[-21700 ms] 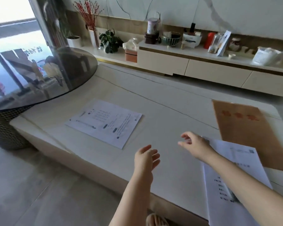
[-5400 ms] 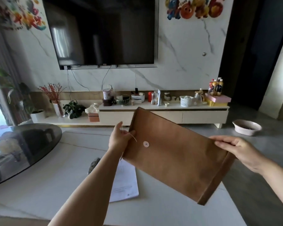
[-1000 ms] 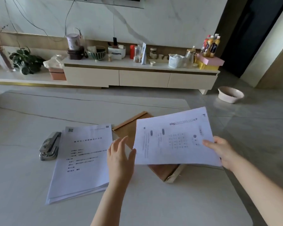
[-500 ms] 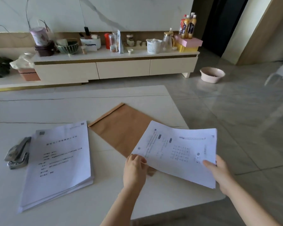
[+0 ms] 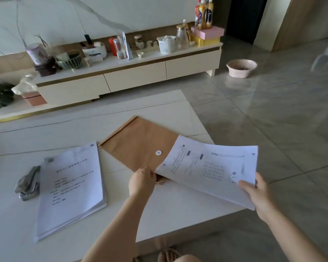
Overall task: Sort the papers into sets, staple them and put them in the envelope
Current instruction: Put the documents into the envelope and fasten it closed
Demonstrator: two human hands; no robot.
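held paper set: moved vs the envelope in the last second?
Yes. The held paper set has come down toward the open end of the envelope, its edge now by the left hand; the right hand grips the far corner.

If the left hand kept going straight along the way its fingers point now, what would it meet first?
The left hand points up and away across the table, already at the near edge of the brown envelope. It would probably slide further onto the envelope, beside the paper set that the right hand holds; the depth is unclear.
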